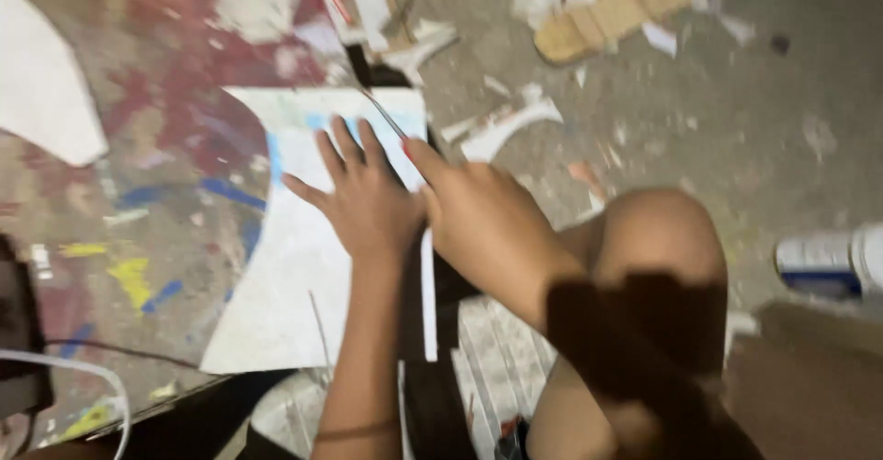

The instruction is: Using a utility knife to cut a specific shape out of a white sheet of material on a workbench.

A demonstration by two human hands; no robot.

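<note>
A white foam sheet (285, 276) with a curved left edge and faint blue marks lies on a paint-stained board (156, 156). My left hand (363, 198) rests flat on the sheet with its fingers spread. Just to its right, my right hand (478, 216) is closed around a thin cutting blade (384, 115) whose tip points up and left along the sheet's right edge. The picture is blurred by motion.
Another white curved offcut (41, 83) lies at the far left. White scraps (506, 124) and a cardboard piece (607, 14) litter the concrete floor. My bare knee (658, 239) is at the right, a white can (828, 258) beyond it. A white cable (83, 377) runs at lower left.
</note>
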